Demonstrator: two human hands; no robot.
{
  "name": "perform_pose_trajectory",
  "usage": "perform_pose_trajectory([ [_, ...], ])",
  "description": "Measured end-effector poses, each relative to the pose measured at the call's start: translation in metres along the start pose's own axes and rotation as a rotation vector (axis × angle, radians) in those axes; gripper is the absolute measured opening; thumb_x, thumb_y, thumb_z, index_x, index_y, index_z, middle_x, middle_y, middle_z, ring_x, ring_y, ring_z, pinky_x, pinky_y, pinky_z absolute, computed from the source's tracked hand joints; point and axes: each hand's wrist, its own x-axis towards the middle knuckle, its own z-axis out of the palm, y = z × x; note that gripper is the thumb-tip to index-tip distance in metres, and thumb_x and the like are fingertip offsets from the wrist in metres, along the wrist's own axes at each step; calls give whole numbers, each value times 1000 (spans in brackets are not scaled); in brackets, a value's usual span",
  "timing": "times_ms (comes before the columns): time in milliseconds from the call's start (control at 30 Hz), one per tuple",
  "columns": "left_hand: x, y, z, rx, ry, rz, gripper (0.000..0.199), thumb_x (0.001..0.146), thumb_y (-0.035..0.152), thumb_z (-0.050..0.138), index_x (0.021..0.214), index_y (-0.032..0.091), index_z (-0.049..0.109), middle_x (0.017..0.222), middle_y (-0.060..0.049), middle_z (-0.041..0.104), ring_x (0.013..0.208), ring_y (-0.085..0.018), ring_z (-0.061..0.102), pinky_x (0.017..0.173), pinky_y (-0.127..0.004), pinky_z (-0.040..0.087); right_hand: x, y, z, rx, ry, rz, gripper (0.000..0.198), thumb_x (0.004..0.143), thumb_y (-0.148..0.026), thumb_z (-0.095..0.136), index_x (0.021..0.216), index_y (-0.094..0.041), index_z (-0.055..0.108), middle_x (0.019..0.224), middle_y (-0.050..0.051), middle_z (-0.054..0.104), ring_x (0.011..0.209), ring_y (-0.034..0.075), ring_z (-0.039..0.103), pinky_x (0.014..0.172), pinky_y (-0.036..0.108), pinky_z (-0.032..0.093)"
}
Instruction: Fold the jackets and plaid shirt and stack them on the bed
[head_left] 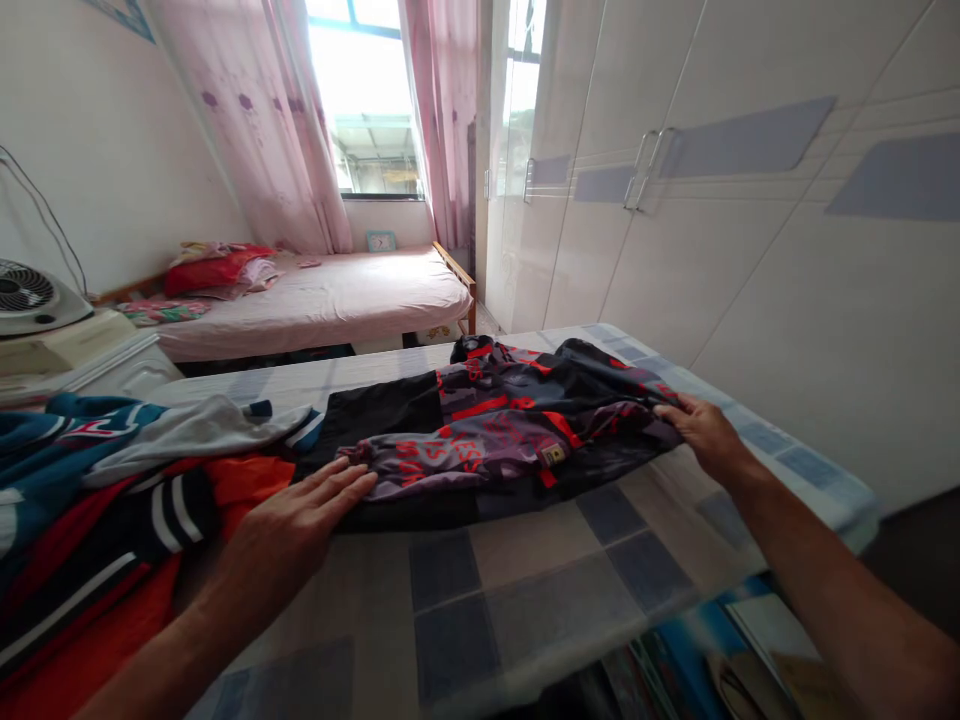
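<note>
A dark jacket (pixel 517 420) with red lettering and grey-purple patches lies spread on the checked table cover, one sleeve laid across its body. My left hand (pixel 319 500) rests with its fingers stretched out on the cuff end of that sleeve. At the jacket's right side, my right hand (pixel 697 430) pinches the fabric near the shoulder between thumb and fingers. Left of the jacket, close to my left forearm, is a heap of other clothes: a blue and grey garment (pixel 180 435) and a red-orange and navy garment with white stripes (pixel 112 580).
The table (pixel 517 600) has a blue and white checked cover. Tall white wardrobes (pixel 765 260) stand along the right. Beyond the table is a bed (pixel 360 290) with a small clock (pixel 381 241). A fan (pixel 34 295) stands at far left. Items sit beneath the table's front edge.
</note>
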Motion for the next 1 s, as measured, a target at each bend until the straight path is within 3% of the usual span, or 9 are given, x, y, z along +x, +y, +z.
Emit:
perform_pose_trajectory([
  [100,5,0,-37,42,115,27,52,82,8,36,128,23,55,131,-3,60,120,-23,56,89,-37,51,-11,-29,-19,36,75,-126,29,66,-39,62,86,-18,66,71,-2,65,59,12,55,56,23,43],
  [167,-5,6,-52,64,159,68,52,85,10,35,133,25,50,132,-2,59,121,-23,55,91,-37,50,-21,-29,-36,13,113,-138,31,68,-39,61,92,-19,66,75,-1,67,62,14,57,58,24,46],
  [300,-44,25,-44,69,111,187,54,86,13,37,136,27,47,130,0,61,115,-20,60,90,-34,50,-34,19,-66,-185,-59,-35,31,63,-39,63,89,-22,67,85,2,71,77,23,65,69,31,52],
  [400,-65,35,-30,34,33,246,49,86,34,50,134,30,49,131,0,60,116,-22,59,87,-33,51,-44,50,-74,-358,-95,20,41,63,-34,61,101,-19,65,98,9,71,90,28,66,78,37,53],
  [533,-58,39,-34,-47,27,143,66,78,58,58,136,28,48,140,-4,51,126,-27,50,98,-38,47,-66,30,-59,-509,147,-223,47,74,-31,51,118,-18,59,121,13,61,106,27,61,89,41,50],
  [633,-47,42,-29,-91,51,89,56,82,52,56,133,29,52,140,-4,52,126,-26,50,102,-39,44,-84,2,-35,-548,-46,-550,35,79,-28,49,112,-24,62,119,7,61,113,24,56,98,41,44],
  [733,-47,46,-9,-127,14,86,53,84,49,55,135,31,50,143,-4,48,129,-27,46,103,-42,43,-94,-3,-14,-606,-255,-753,33,78,-18,49,106,-25,64,118,5,61,119,22,51,104,41,38],
  [833,-55,51,14,-140,-33,43,58,86,48,54,140,31,42,146,-6,43,133,-28,41,104,-45,42,-97,9,-2,-744,-275,-792,32,75,-12,49,101,-23,65,111,6,63,112,23,54,97,40,40],
  [1000,-65,55,29,-159,-59,-8,59,87,46,52,142,32,38,148,-5,40,137,-29,34,105,-48,40,-98,30,-1,-940,-78,-745,24,81,-13,44,89,-21,66,96,8,65,95,25,57,86,40,38],
])
